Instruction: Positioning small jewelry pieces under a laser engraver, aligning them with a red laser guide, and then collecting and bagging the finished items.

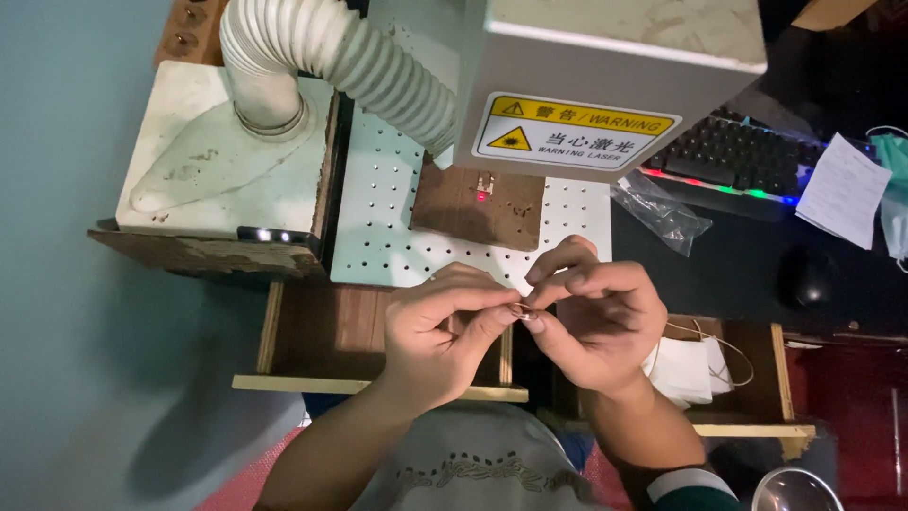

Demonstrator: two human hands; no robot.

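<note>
Both hands meet at the front edge of the white perforated metal work plate (378,227), over the gap between two open wooden drawers. The left hand (440,326) and the right hand (591,322) pinch together on a small thin metal ring (519,309), thumbs and forefingers closed on it from either side; it is too small to tell more than a pale glint and a round outline. Behind the hands a brown wooden block (478,208) lies on the plate with a red light dot on it, under the overhanging grey machine head with a yellow warning label (605,76). A white ribbed hose (350,66) crowds the left rear. Open room lies mostly leftward, over the empty left wooden drawer (322,331); the right wooden drawer (747,364) holds white paper pieces (683,369).
</note>
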